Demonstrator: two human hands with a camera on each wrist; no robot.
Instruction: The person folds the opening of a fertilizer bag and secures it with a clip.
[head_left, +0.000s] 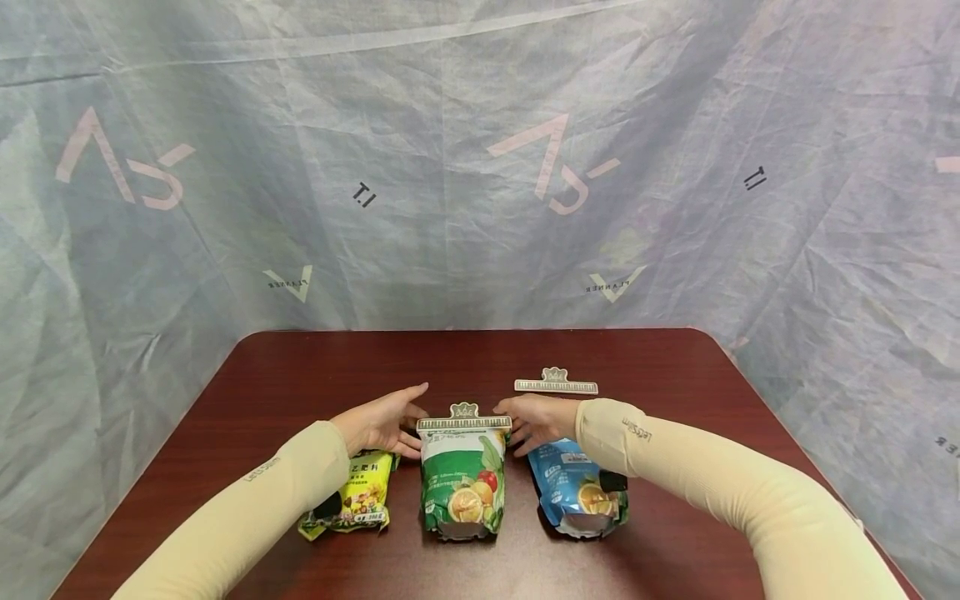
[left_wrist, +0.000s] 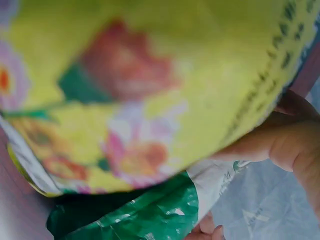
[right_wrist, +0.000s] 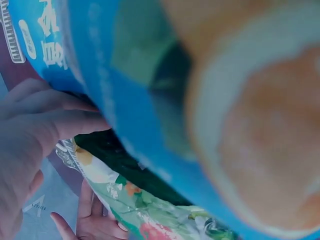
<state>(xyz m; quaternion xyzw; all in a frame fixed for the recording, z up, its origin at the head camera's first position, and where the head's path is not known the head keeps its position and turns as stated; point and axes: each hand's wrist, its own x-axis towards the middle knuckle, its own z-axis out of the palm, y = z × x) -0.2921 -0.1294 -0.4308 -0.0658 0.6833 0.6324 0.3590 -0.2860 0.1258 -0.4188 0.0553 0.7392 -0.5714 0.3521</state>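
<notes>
Left hand (head_left: 380,422) and right hand (head_left: 538,417), loosely spread, empty, flank green bag (head_left: 457,468).
Clipping seems done; next may need loose clip (head_left: 556,386).

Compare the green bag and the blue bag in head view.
Colour: the green bag is green and white; the blue bag is mostly blue.
Pose: the green bag sits straight; the blue bag slants.
Top: a clip spans the green bag's; the right hand and sleeve hide the blue bag's.
Both show a cut orange and rest on the table.
</notes>
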